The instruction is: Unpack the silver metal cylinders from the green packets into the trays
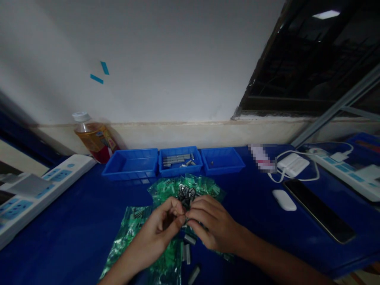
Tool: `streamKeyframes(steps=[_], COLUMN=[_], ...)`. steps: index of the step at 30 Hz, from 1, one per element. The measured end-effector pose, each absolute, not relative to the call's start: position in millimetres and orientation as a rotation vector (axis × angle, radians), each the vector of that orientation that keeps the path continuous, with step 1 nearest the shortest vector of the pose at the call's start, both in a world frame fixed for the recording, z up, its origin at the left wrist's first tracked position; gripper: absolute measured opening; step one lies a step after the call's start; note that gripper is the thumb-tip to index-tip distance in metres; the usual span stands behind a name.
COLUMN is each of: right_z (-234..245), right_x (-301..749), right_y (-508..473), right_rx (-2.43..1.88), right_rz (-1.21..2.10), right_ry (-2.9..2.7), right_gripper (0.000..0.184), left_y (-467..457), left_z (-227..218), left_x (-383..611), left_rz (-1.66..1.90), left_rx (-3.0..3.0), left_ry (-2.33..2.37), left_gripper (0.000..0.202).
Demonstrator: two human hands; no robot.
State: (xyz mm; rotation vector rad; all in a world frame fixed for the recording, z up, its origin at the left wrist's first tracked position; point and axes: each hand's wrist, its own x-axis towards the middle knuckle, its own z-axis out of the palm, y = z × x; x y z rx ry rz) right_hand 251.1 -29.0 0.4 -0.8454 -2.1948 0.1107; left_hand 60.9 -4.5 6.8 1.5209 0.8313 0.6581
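Observation:
My left hand (162, 225) and my right hand (212, 221) meet at the fingertips over the table. Both are closed in a pinch on a tiny part between them, too small to name. Just beyond the fingers, a pile of small dark parts (186, 193) lies on green plastic bags (163, 189). Another green bag (123, 233) with small pieces in it spreads under and beside my left forearm. Below my hands, several grey bar-shaped pieces (187, 253) lie loose on the blue table.
Three blue trays stand along the wall: a left tray (130, 174), a middle tray (181, 171) holding grey bars, and a right tray (224, 171). A drink bottle (95, 138) and power strip (71, 168) are left; a phone (319, 209), white case (284, 200) and charger (293, 164) are right.

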Motion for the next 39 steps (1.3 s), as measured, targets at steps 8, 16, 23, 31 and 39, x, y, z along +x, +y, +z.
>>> streamKeyframes(steps=[8, 16, 23, 31, 39], right_z=[-9.5, -5.1, -7.0, -21.5, -1.1], right_x=[250.6, 277.9, 341.4, 321.4, 268.0], right_y=[-25.5, -3.5, 43.6, 26.3, -11.7], right_rx=[-0.931, -1.111, -1.584, -1.599, -1.146], right_rz=[0.117, -0.056, -0.369, -0.378, -0.07], right_ry=[-2.181, -2.029, -1.705, -1.741, -2.041], right_gripper=[0.008, 0.007, 0.022, 0.017, 0.017], left_y=[-3.4, 9.8, 22.7, 18.4, 5.5], left_z=[7.0, 2.4, -12.8, -13.8, 2.6], left_x=[62.2, 51.0, 43.3, 47.1, 53.9], left_rz=[0.698, 0.756, 0.594, 0.669, 0.872], left_rx=[1.529, 2.121, 2.554, 2.479, 2.035], left_ry=[0.815, 1.035, 1.225, 1.23, 1.056], left_gripper=[0.02, 0.016, 0.023, 0.016, 0.007])
